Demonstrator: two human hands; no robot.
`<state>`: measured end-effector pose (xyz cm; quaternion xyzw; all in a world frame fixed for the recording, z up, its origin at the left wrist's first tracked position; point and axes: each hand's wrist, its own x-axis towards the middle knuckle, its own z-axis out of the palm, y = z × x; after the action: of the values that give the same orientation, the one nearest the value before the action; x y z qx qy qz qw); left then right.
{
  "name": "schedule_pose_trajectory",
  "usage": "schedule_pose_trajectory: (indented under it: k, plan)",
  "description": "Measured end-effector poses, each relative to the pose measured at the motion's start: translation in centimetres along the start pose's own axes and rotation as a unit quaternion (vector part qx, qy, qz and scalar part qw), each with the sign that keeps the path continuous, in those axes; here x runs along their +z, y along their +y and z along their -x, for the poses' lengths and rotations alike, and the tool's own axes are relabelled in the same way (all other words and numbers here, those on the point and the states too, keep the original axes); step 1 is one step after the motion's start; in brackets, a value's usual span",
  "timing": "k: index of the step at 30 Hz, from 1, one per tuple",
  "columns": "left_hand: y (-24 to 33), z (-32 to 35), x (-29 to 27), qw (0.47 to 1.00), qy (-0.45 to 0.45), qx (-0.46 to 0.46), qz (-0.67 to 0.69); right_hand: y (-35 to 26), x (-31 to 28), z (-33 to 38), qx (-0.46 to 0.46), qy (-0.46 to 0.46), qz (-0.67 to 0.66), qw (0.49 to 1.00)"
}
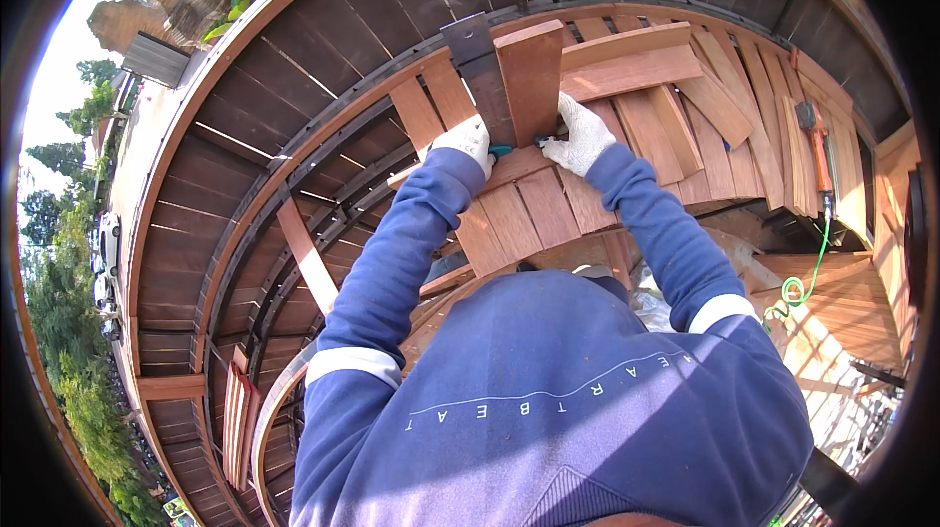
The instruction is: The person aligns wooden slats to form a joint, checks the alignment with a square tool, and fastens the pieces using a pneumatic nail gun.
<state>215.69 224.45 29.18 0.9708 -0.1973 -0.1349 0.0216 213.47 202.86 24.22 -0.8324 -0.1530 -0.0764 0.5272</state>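
Both my hands wear white work gloves and my arms are in blue sleeves. My left hand [466, 140] presses against the left edge of a short reddish wooden board [530, 76] that stands up against a dark metal frame bar [477, 62]. A small teal object shows just under that hand, partly hidden. My right hand [580, 138] grips the lower right corner of the same board. Underneath lie reddish deck boards [534, 204] laid side by side.
Loose boards [725, 106] fan out to the right, with an orange power tool [816, 145] and a green coiled cord [798, 287] beyond. Dark curved metal framing [294, 223] with open gaps runs to the left. Trees and parked cars lie far below at the left.
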Motion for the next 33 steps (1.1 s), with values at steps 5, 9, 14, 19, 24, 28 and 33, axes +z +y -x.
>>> schedule_pose_trajectory:
  k: [5,9,14,19,24,28,33]
  plan:
    - [0.0,0.2,-0.4,1.0,-0.016,-0.011,0.009,1.0,0.8,-0.7,-0.005,-0.012,0.034,0.999]
    - [0.0,0.4,0.0,0.998,0.044,0.038,-0.019,1.5,1.2,-0.5,-0.022,0.015,0.058,0.998]
    - [-0.5,-0.1,0.2,1.0,0.004,0.004,-0.007,0.3,0.5,-0.7,0.025,-0.032,0.027,0.999]
    - [-0.2,0.0,-0.1,1.0,-0.004,-0.007,-0.002,-0.8,-0.4,0.8,0.03,0.012,0.063,0.997]
    - [-0.1,-0.5,0.5,1.0,-0.01,-0.011,-0.019,-1.7,-4.4,6.4,0.007,0.123,-0.013,0.992]
    - [-0.5,-0.1,1.2,0.999,0.026,-0.015,0.013,-3.1,-11.7,10.2,0.027,0.211,0.007,0.977]
    - [-1.1,-1.0,2.6,0.998,0.031,-0.009,-0.057,2.1,-25.1,13.7,0.099,0.361,0.195,0.906]
